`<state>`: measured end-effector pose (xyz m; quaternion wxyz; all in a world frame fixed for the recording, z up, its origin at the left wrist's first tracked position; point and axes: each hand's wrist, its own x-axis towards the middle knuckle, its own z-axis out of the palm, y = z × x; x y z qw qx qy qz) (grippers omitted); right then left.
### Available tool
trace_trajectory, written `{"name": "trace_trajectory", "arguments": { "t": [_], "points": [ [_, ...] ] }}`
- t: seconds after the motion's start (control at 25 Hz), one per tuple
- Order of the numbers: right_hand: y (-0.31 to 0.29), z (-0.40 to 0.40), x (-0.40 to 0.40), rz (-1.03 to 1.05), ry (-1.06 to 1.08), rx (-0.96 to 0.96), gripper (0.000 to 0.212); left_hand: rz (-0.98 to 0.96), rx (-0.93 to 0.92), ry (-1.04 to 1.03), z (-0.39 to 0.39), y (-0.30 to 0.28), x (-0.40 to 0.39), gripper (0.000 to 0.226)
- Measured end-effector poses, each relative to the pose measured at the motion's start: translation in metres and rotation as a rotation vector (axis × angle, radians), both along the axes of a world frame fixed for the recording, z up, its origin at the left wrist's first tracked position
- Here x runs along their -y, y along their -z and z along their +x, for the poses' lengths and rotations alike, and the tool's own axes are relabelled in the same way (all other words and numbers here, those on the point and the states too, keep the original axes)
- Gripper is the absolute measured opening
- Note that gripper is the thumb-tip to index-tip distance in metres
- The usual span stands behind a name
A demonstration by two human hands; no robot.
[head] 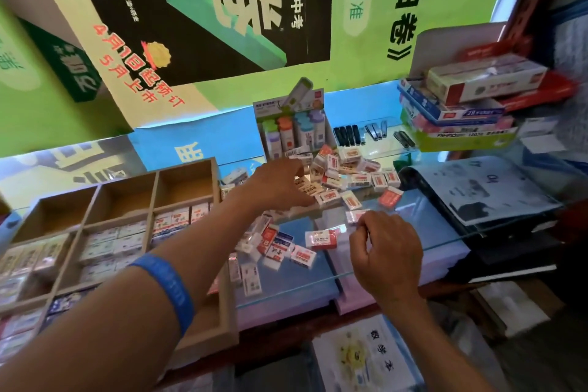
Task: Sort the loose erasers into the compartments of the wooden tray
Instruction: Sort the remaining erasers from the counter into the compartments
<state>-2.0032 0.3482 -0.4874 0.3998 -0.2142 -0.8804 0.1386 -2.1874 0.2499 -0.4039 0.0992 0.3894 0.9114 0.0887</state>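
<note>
Nearest: right hand (pixel 386 251) low over the glass tabletop (pixel 413 232), fingers curled in, thumb and forefinger tips pinched at a small white eraser (pixel 354 216) — whether it truly grips it I cannot tell. Just left of it, a scatter of loose erasers (pixel 280 245) lies flat on the glass, white with red and blue print, one with a pink end (pixel 321 239) close to the right thumb.

Left arm crosses the wooden tray (pixel 95 223), a blue wristband (pixel 171 286) on it. Tray sits at the left of the tabletop; its near and middle compartments hold packed rows of erasers, the three far compartments (pixel 127 197) show bare wood.

Further on: left hand (pixel 280 188) reaches into the main heap of erasers (pixel 346 172), fingers spread and bent over several at the heap's near-left edge — touching them, grip not clear.

Behind the heap, a display box of correction tapes (pixel 289 127) stands upright. To the right, stacked stationery boxes (pixel 461 105). Backdrop: a green and black poster (pixel 197 9).
</note>
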Motion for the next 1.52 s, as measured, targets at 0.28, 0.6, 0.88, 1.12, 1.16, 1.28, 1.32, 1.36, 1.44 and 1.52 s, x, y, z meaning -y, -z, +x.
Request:
{"name": "trace_trajectory", "arguments": {
  "t": [0.28, 0.6, 0.88, 1.12, 1.16, 1.28, 1.32, 1.36, 1.44, 1.52],
  "points": [
    [0.001, 0.0, -0.001, 0.026, 0.007, -0.026, 0.02, 0.055, -0.034, -0.015, 0.012, -0.008, -0.003, 0.064],
    [0.001, 0.0, 0.001, 0.0, 0.004, -0.033, 0.019, 1.066, 1.096, -0.568, 0.035, -0.047, 0.035, 0.032],
    [-0.012, 0.002, 0.007, -0.189, 0.039, 0.009, 0.016, 1.348, 1.592, -0.567, 0.071, -0.045, 0.082, 0.015],
    [-0.054, -0.034, 0.048, -0.303, -0.243, 0.064, 0.025, 1.364, 1.288, -0.657, 0.073, -0.042, 0.131, 0.024],
    [-0.059, -0.048, 0.056, -0.23, -0.271, 0.182, 0.031, 1.37, 1.267, -0.658, 0.076, -0.04, 0.137, 0.023],
    [-0.064, -0.073, 0.063, -0.072, -0.251, 0.511, 0.033, 1.348, 1.262, -0.636, 0.082, -0.037, 0.156, 0.016],
    [-0.063, -0.075, 0.059, -0.133, -0.243, 0.516, 0.031, 1.34, 1.244, -0.642, 0.084, -0.035, 0.161, 0.015],
    [-0.065, -0.076, 0.055, -0.245, -0.225, 0.462, 0.028, 1.345, 1.212, -0.653, 0.085, -0.032, 0.166, 0.015],
    [-0.067, -0.075, 0.046, -0.407, -0.138, 0.338, 0.024, 1.373, 1.154, -0.668, 0.089, -0.025, 0.172, 0.014],
    [-0.069, -0.074, 0.041, -0.234, -0.024, 0.326, 0.026, 1.394, 1.137, -0.665, 0.093, -0.02, 0.175, 0.013]
  ]
}}
